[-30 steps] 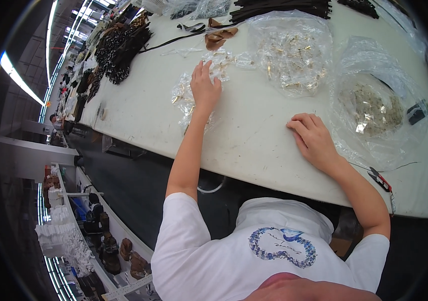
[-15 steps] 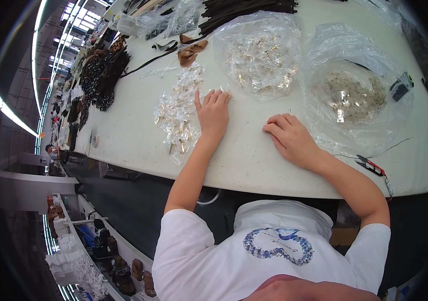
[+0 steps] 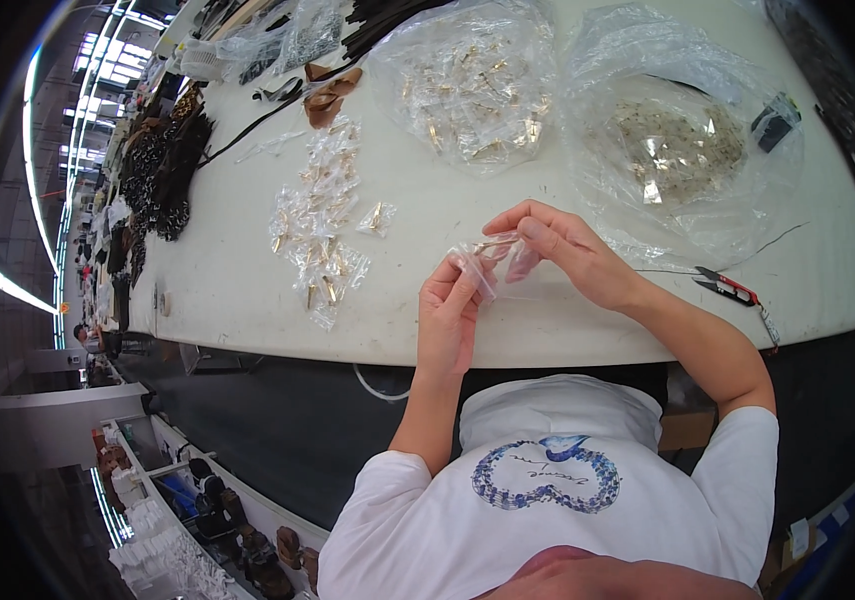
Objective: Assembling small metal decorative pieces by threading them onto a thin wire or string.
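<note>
Head view: left hand (image 3: 450, 315) and right hand (image 3: 575, 252) pinch a small, clear plastic packet (image 3: 475, 268) between them above the white tabletop (image 3: 222, 285). Transparent packets (image 3: 319, 240) of gold-coloured pieces (image 3: 330, 291) lie at nine o'clock from it.

Free tabletop (image 3: 387, 320) between packet pile (image 3: 322, 245) and left fingers (image 3: 436, 290), except one lone packet (image 3: 377, 218) (two bulky bags (image 3: 472, 90) beyond)

Small clear plastic packet (image 3: 477, 272), crinkled, held between both hands (image 3: 445, 305) (image 3: 579, 255).
</note>
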A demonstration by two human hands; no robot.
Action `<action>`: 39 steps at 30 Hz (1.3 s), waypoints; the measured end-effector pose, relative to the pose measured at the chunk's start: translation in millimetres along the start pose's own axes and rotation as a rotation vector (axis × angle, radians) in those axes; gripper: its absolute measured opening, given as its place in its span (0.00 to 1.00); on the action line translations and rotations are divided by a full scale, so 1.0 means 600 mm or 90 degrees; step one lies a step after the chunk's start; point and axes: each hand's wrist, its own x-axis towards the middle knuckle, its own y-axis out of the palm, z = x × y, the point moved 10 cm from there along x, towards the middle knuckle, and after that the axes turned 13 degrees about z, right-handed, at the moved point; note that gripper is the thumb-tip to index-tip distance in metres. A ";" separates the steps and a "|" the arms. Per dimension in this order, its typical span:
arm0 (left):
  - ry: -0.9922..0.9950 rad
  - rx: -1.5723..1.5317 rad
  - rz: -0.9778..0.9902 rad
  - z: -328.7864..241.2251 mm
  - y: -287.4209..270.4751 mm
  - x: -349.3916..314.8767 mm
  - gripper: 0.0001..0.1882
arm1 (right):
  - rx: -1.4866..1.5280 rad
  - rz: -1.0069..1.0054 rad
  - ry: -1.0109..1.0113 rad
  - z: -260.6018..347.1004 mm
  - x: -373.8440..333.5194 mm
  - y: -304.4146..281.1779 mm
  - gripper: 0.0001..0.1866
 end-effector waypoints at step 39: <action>0.220 0.654 -0.008 -0.019 0.078 0.023 0.20 | 0.015 -0.163 0.042 -0.079 -0.022 -0.065 0.09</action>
